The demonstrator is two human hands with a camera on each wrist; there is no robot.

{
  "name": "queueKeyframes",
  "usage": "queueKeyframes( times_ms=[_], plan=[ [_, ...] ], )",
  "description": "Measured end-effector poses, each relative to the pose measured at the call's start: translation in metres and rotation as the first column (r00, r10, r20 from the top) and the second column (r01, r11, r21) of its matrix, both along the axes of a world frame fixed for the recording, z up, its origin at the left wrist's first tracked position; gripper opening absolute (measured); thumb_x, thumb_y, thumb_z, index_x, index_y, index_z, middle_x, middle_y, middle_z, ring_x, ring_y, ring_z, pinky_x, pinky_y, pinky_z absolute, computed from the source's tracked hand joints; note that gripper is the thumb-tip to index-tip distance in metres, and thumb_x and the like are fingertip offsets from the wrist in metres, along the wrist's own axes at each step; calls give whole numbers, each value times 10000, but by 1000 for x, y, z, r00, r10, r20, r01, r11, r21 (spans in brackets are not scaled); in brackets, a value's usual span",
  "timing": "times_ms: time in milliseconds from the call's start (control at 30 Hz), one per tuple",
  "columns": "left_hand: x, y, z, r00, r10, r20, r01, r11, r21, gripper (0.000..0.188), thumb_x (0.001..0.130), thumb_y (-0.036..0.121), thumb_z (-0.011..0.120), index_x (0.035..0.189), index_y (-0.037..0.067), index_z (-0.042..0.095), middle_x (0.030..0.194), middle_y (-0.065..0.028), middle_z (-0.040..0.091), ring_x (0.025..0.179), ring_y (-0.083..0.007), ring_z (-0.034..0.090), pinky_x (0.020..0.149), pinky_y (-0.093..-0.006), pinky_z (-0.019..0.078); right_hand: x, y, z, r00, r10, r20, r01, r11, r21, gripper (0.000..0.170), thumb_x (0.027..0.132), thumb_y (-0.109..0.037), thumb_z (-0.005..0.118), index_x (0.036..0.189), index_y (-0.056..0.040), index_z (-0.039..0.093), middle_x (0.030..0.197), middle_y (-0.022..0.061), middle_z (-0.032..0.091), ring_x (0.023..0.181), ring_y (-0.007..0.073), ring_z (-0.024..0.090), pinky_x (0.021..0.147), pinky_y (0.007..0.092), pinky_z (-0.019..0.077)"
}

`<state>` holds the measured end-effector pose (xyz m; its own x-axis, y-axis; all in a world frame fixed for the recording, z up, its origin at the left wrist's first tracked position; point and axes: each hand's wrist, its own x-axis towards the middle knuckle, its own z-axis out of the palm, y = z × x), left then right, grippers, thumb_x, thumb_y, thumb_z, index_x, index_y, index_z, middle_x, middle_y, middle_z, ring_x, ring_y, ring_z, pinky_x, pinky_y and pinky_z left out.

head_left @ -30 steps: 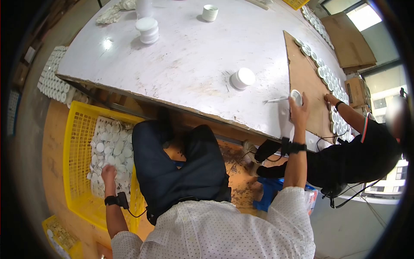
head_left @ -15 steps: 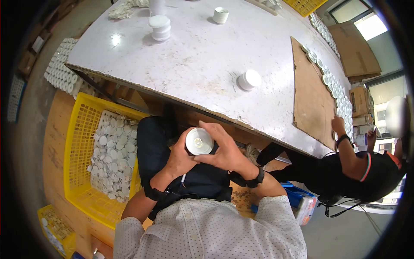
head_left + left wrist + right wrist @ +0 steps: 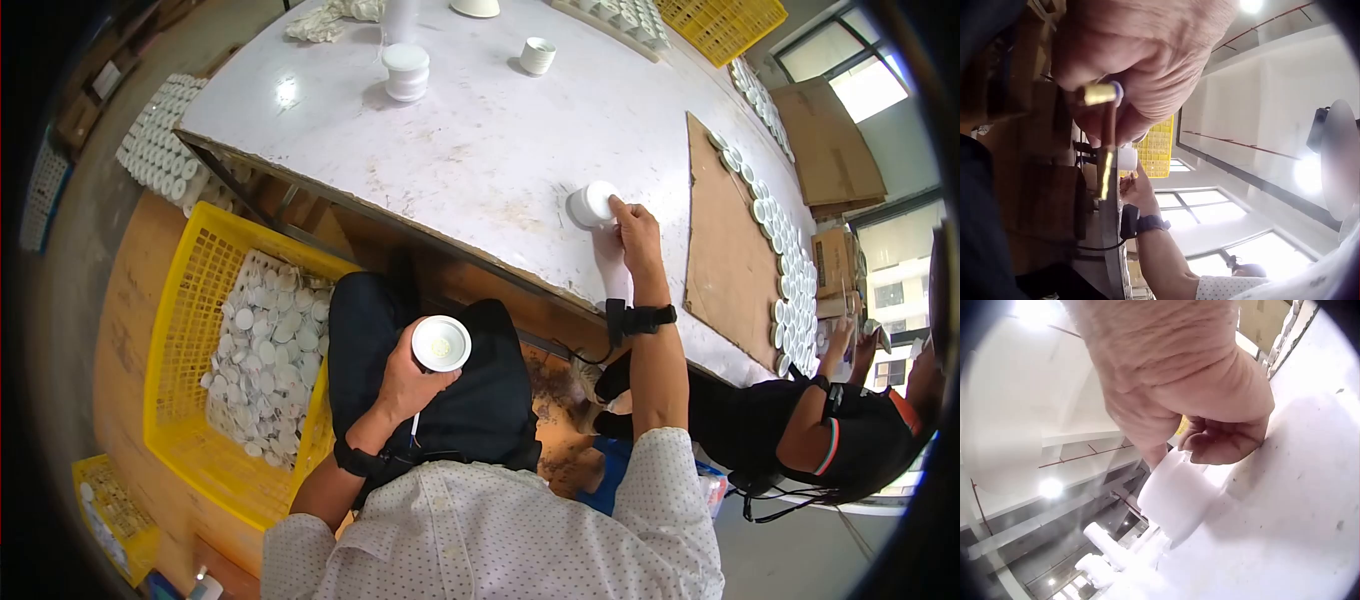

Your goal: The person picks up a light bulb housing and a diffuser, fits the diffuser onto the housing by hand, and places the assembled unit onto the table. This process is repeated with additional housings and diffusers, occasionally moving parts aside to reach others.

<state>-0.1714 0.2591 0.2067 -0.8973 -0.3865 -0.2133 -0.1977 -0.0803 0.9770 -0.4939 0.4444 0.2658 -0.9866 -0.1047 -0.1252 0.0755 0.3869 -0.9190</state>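
My left hand [image 3: 405, 385] holds a round white cup-like part [image 3: 441, 343] above the lap, fingers curled round its side, its face turned up; a thin white wire hangs below. In the left wrist view, metal-tipped leads [image 3: 1099, 94] stick out under that hand [image 3: 1141, 56]. My right hand [image 3: 638, 235] reaches over the table, thumb and fingertips pinching the edge of the top disc on a short white stack [image 3: 597, 203]. The right wrist view shows the hand [image 3: 1179, 381] at the upper end of this white stack [image 3: 1179, 497], which stands on the table.
On the white table [image 3: 480, 130] stand another white stack [image 3: 406, 72] and a small cup stack [image 3: 538, 56]. A cardboard sheet [image 3: 725, 240] with rows of white rings lies right. Left of the legs is a yellow crate [image 3: 175, 400] of white discs. Another person [image 3: 850, 440] is at right.
The right hand came from the cardboard to the round part in the left hand, then went out to the white stack. The left hand left the crate and now holds the round part.
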Motion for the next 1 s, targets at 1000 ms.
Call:
queueKeyframes(
  times_ms=[1000],
  plan=[
    [-31,12,23,994,-78,-77,76,997,-28,633,696,-79,651,1251,42,372,954,-78,594,774,-130,626,530,-215,481,162,-8,-20,861,370,350,-150,841,-520,184,902,-196,535,902,-16,572,767,63,624,637,103,594,539,197,457]
  ],
)
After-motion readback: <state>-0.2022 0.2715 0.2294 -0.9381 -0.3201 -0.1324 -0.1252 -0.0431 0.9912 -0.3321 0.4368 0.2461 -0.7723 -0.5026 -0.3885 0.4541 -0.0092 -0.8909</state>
